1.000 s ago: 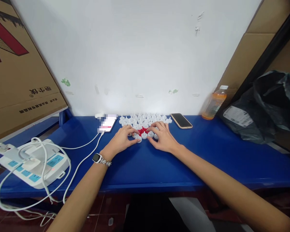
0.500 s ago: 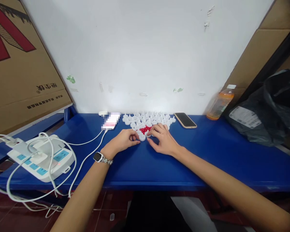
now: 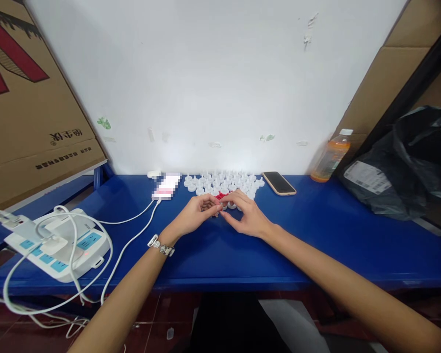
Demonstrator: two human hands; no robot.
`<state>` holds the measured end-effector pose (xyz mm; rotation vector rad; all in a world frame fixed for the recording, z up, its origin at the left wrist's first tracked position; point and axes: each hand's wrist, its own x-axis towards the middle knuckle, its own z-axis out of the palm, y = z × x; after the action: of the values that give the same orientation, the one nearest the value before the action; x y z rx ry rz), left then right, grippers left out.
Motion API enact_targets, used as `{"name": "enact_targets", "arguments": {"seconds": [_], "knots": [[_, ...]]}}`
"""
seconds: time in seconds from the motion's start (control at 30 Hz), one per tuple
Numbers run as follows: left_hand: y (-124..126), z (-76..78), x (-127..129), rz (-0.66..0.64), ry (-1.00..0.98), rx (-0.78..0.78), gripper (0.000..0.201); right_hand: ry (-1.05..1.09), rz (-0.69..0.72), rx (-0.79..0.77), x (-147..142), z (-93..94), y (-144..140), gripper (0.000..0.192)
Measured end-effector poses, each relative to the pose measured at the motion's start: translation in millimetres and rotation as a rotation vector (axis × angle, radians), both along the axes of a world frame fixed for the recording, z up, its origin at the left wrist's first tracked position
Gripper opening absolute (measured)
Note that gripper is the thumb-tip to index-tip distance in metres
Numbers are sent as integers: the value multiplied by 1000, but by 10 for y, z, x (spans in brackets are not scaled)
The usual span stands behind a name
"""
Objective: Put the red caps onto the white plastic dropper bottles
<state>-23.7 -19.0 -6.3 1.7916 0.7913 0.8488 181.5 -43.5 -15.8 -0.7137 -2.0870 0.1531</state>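
Blue tabletop (image 3: 220, 252) between hands (image 3: 249, 214) and edge (image 3: 238, 284)

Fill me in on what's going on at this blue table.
A person is working with bare hands over the blue table. The left hand and right hand are close together at the front of a cluster of white plastic pieces, beside some small red pieces. The fingers seem to pinch something small, but it is too hidden to identify. A dark-screened phone lies to the right.
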Motion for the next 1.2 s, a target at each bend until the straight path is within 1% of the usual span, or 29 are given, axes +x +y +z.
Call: {"name": "enact_targets", "arguments": {"seconds": [0.13,0.23,0.3,0.4,0.47,0.5,0.53,0.57,0.67,0.7,0.73,0.77,0.9,1.03,1.1,1.2], "knots": [[32,-31,13,-21,-81,-75,32,121,6,-15,-13,-30,16,17],[21,-18,9,-44,-137,-131,30,185,-23,-39,-5,-36,33,10],[0,-8,12,-61,-188,-190,29,202,-49,-45,4,-34,41,10],[-30,5,24,-94,-264,-293,32,210,-82,-4,11,-25,48,10],[-36,14,28,-111,-274,-317,35,224,-101,21,12,-14,50,8],[-32,19,26,-105,-259,-296,37,236,-113,26,13,-8,52,7],[-23,24,20,-71,-230,-244,37,252,-128,26,16,-2,54,6],[-9,27,9,-3,-182,-154,37,268,-145,20,21,4,56,6],[40,25,-41,293,48,239,32,299,-191,-27,46,12,66,6],[54,17,-57,364,125,349,29,297,-198,-47,55,11,70,7],[65,6,-70,402,191,426,28,290,-200,-67,62,9,74,8],[73,-9,-78,409,243,469,28,279,-199,-85,67,6,77,10],[88,-92,-69,355,360,490,31,259,-181,-133,62,-17,88,15],[87,-121,-65,311,416,474,25,255,-171,-155,55,-31,94,14],[70,-89,-74,282,394,461,24,256,-172,-170,54,-23,89,13],[30,-23,-70,247,253,399,26,273,-187,-201,45,3,71,12]]}}
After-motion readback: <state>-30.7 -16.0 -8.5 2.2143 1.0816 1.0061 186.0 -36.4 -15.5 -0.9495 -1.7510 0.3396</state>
